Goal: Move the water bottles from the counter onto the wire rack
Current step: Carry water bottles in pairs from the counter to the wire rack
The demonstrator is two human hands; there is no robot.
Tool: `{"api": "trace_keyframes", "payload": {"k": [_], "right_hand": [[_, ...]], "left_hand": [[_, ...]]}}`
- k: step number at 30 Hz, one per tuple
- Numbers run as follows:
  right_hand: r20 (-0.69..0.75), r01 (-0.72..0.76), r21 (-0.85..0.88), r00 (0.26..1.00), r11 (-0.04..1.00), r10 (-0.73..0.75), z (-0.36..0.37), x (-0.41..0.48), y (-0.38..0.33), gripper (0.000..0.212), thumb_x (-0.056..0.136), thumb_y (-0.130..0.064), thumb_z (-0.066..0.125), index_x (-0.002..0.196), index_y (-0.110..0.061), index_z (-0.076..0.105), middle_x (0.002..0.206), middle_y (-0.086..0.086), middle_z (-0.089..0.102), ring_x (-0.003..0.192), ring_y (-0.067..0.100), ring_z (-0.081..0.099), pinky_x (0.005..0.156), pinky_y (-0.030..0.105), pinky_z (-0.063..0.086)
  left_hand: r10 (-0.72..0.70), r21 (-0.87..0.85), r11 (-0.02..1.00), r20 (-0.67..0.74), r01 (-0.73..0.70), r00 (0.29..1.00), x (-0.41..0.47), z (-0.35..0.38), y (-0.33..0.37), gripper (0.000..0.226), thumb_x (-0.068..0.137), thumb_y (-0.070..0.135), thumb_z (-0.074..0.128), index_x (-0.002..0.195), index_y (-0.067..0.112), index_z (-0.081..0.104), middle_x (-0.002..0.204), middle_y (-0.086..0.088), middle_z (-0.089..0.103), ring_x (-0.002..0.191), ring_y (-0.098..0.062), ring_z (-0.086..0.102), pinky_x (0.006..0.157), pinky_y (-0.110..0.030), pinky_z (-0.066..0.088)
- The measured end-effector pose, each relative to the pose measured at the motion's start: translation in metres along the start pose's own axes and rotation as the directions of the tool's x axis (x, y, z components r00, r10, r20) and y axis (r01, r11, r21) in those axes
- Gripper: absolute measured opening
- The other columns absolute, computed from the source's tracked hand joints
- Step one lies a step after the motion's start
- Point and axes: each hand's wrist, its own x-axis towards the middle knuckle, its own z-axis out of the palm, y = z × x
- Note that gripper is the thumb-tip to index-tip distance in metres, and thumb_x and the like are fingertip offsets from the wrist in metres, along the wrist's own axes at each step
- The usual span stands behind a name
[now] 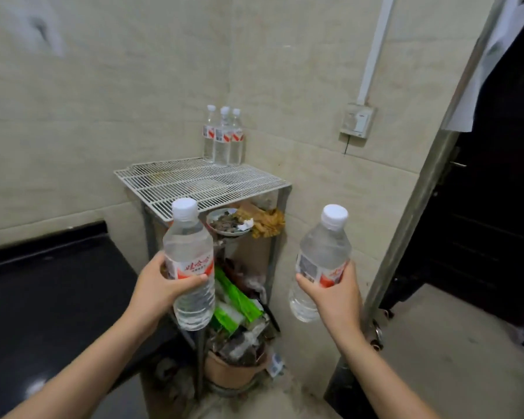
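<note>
Head view: the left hand (pixel 158 290) holds the left bottle (pixel 188 243) upright in the air in front of the rack (pixel 176 179), fingers (pixel 163 263) curled round its label. The right hand (pixel 339 299) grips the right bottle (pixel 324 246) likewise, slightly tilted. Three bottles (pixel 223 140) stand at the rack's rear corner. The dark worktop (pixel 43 282) lies at left.

Left bottle label (pixel 191 266): 3 red Chinese characters, blurred, unreadable.
Right bottle label (pixel 315 267): red script, partly hidden, unreadable.
Rack bottles' labels (pixel 223 135): too small to read.
</note>
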Motion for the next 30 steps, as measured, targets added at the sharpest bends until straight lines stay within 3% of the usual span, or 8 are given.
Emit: {"api": "trace_keyframes", "payload": {"k": [4, 7, 10, 16, 21, 23, 27, 30], "right_hand": [[0.054, 0.065, 0.123, 0.996, 0.990, -0.072, 0.035, 0.056, -0.015, 0.059, 0.056, -0.024, 0.085, 0.097, -0.029, 0.042, 0.098, -0.007, 0.054, 0.102, 0.025, 0.059, 0.094, 0.044, 0.044], [0.085, 0.087, 0.240, 0.990, 0.967, -0.111, 0.063, 0.102, -0.023, 0.064, 0.054, -0.017, 0.087, 0.100, -0.027, 0.045, 0.098, -0.008, 0.057, 0.095, 0.018, 0.058, 0.085, 0.031, 0.044], [0.096, 0.101, 0.314, 0.986, 0.944, -0.137, 0.094, 0.159, -0.026, 0.070, 0.043, -0.030, 0.087, 0.102, -0.024, 0.051, 0.101, -0.003, 0.064, 0.093, 0.018, 0.063, 0.084, 0.035, 0.049], [-0.002, 0.233, 0.266, 0.971, 0.935, -0.241, 0.127, 0.263, -0.036, 0.060, 0.052, -0.009, 0.086, 0.084, -0.038, 0.045, 0.092, -0.024, 0.055, 0.089, 0.014, 0.059, 0.082, 0.032, 0.046], [-0.003, 0.151, 0.278, 0.988, 0.949, -0.156, 0.150, 0.331, -0.023, 0.055, 0.056, -0.015, 0.085, 0.088, -0.037, 0.046, 0.092, -0.016, 0.058, 0.088, 0.017, 0.061, 0.082, 0.039, 0.052], [-0.026, 0.143, 0.272, 0.990, 0.952, -0.142, 0.164, 0.355, -0.021, 0.052, 0.056, -0.017, 0.085, 0.088, -0.032, 0.047, 0.088, -0.011, 0.059, 0.086, 0.020, 0.060, 0.082, 0.040, 0.052], [-0.004, 0.144, 0.269, 0.989, 0.952, -0.148, 0.197, 0.400, -0.016, 0.052, 0.056, -0.020, 0.085, 0.090, -0.021, 0.046, 0.088, -0.003, 0.057, 0.081, 0.019, 0.057, 0.072, 0.028, 0.042], [0.097, 0.131, 0.284, 0.982, 0.950, -0.164, 0.232, 0.437, -0.015, 0.053, 0.058, -0.028, 0.084, 0.093, -0.023, 0.045, 0.086, -0.008, 0.053, 0.080, 0.014, 0.054, 0.072, 0.027, 0.042]], "left_hand": [[0.042, 0.009, 0.999, -0.080, -0.042, 0.996, 0.041, -0.003, 0.014, 0.043, 0.061, 0.000, 0.080, 0.091, 0.026, 0.062, 0.091, 0.006, 0.072, 0.085, -0.015, 0.066, 0.081, -0.035, 0.051], [0.071, -0.025, 0.997, -0.099, -0.074, 0.992, 0.091, 0.000, 0.025, 0.051, 0.048, 0.013, 0.087, 0.091, 0.025, 0.063, 0.079, 0.013, 0.075, 0.075, -0.006, 0.070, 0.072, -0.027, 0.051], [0.091, -0.078, 0.992, -0.101, -0.100, 0.991, 0.162, 0.007, 0.033, 0.057, 0.038, 0.018, 0.086, 0.089, 0.025, 0.061, 0.075, 0.017, 0.074, 0.071, 0.001, 0.069, 0.072, -0.026, 0.050], [0.125, -0.125, 0.982, -0.149, -0.144, 0.981, 0.288, 0.029, 0.037, 0.059, 0.047, 0.023, 0.073, 0.104, 0.014, 0.060, 0.099, -0.004, 0.068, 0.093, -0.020, 0.064, 0.077, -0.030, 0.047], [0.079, -0.082, 0.992, -0.175, -0.095, 0.981, 0.354, 0.044, 0.022, 0.070, 0.045, 0.026, 0.076, 0.110, 0.010, 0.058, 0.104, -0.009, 0.067, 0.100, -0.028, 0.063, 0.089, -0.043, 0.048], [0.073, -0.049, 0.995, -0.168, -0.082, 0.983, 0.369, 0.051, 0.017, 0.069, 0.042, 0.027, 0.076, 0.107, 0.013, 0.059, 0.103, -0.009, 0.067, 0.098, -0.028, 0.063, 0.087, -0.042, 0.049], [0.043, 0.008, 0.999, -0.193, -0.042, 0.980, 0.386, 0.064, 0.010, 0.063, 0.042, 0.028, 0.075, 0.102, 0.015, 0.059, 0.102, -0.009, 0.067, 0.098, -0.028, 0.063, 0.088, -0.042, 0.048], [0.054, 0.027, 0.998, -0.259, -0.049, 0.964, 0.390, 0.080, 0.012, 0.046, 0.053, 0.016, 0.075, 0.096, 0.017, 0.059, 0.099, -0.008, 0.067, 0.091, -0.021, 0.063, 0.079, -0.031, 0.047]]}}
